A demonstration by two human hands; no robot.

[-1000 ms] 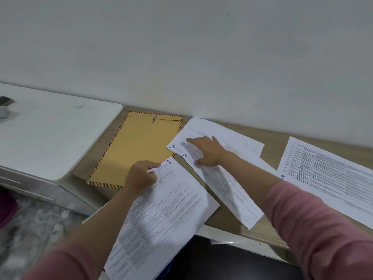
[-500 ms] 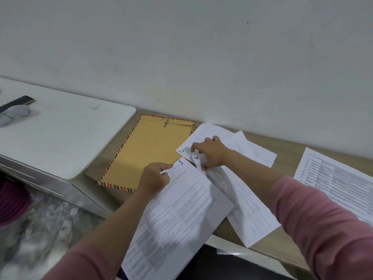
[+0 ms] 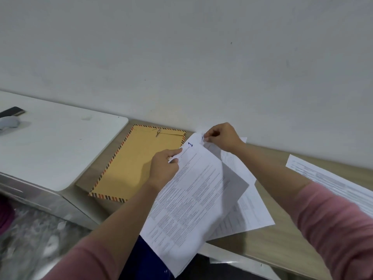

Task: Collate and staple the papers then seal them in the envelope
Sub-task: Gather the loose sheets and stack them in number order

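My left hand (image 3: pixel 164 168) pinches the top left edge of a printed sheet marked "1" (image 3: pixel 193 199), held tilted over the wooden desk (image 3: pixel 282 235). My right hand (image 3: pixel 221 138) grips the top corner of another printed sheet (image 3: pixel 248 207) lifted partly behind sheet 1. A brown envelope (image 3: pixel 139 160) with a striped border and a string clasp lies flat to the left of both hands. More printed pages (image 3: pixel 331 182) lie at the far right of the desk. No stapler shows in the head view.
A white tabletop (image 3: pixel 56 150) adjoins the desk on the left, carrying a dark phone (image 3: pixel 11 112) and a grey object (image 3: pixel 9 122) at its far left edge. A pale wall (image 3: pixel 181 57) runs right behind the desk. Patterned floor (image 3: pixel 30 239) lies below left.
My right hand picked a sheet's corner off the desk and raised it toward the wall. My left hand shifted sheet 1 up and right, next to that corner.
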